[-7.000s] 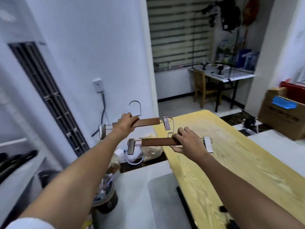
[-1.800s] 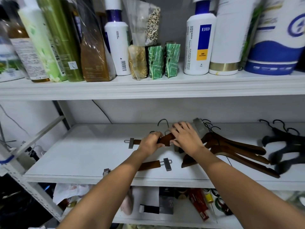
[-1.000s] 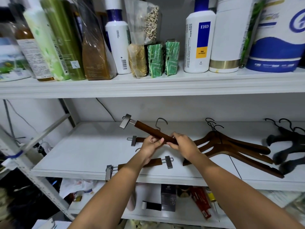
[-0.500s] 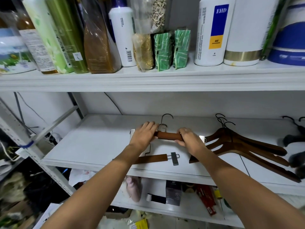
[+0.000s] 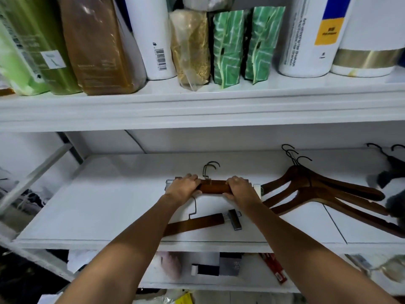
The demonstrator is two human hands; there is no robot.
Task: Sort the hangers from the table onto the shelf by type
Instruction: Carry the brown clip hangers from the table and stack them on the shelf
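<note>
The white shelf (image 5: 109,194) holds the hangers in groups by kind, and the change falls in the group just left of the brown coat hangers (image 5: 317,189). Black hangers (image 5: 392,172) lie to the right of the coat hangers, apart from them.

A second ago a clip hanger was held tilted in the air to the left of the coat hangers, one end raised. Now it lies level and low on the clip-hanger pile (image 5: 213,187). The pile's right-hand clip sits just beside the coat hangers' left arms; whether it touches them cannot be told.

A loose clip hanger (image 5: 197,222) lies slanted to the left of the coat hangers and nearer the front edge, apart from the pile.

The left hand (image 5: 183,189) grips the left part of the brown bar and the right hand (image 5: 240,189) grips the right part, fingers curled over the top. The bar is down but not yet released.

Two wire hooks (image 5: 210,168) stand side by side behind the bar, which suggests at least two clip hangers are stacked there. The loose hanger's metal clip (image 5: 234,219) points toward the coat hangers.

This placement looks all but finished, with only the letting go left. The loose hanger probably still needs to join its kind. The table is out of view, so what remains there cannot be told.
</note>
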